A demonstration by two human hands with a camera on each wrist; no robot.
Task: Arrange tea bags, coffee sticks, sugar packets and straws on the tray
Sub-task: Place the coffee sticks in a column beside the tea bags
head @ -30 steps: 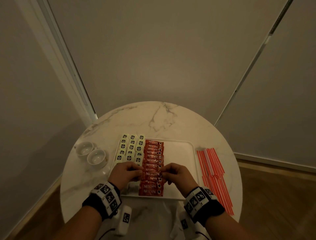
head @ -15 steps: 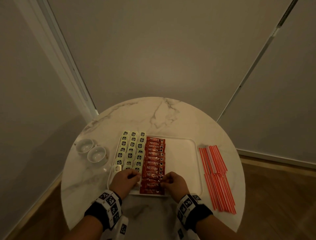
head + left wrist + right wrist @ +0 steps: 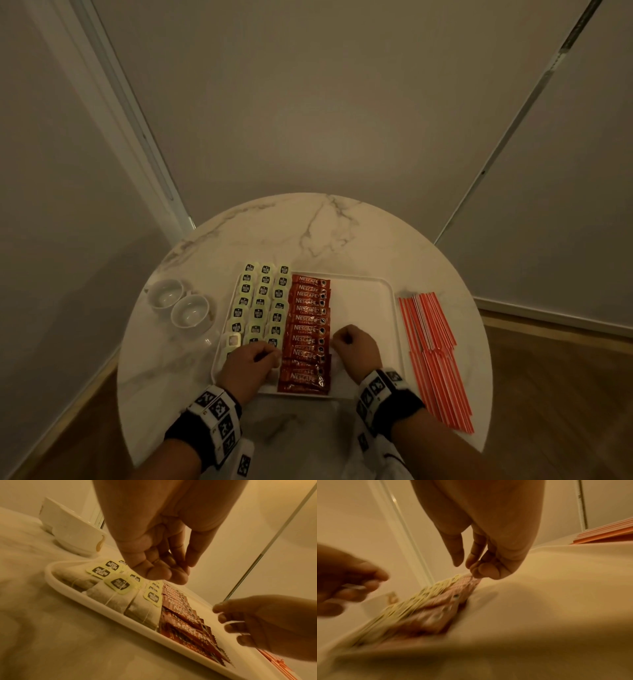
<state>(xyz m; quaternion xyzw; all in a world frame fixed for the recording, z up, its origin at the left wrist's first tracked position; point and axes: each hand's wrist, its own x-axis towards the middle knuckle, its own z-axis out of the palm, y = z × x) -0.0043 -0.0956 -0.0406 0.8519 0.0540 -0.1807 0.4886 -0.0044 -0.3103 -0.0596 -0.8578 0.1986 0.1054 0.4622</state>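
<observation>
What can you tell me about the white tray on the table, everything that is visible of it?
The white tray is rectangular with rounded corners and a low raised rim, smooth and matte, perhaps plastic or ceramic. It lies flat on the round marble table. Its left part holds rows of tea bags, the middle a column of overlapping red coffee sticks; its right part is bare. Both hands hover over its near end.
</observation>
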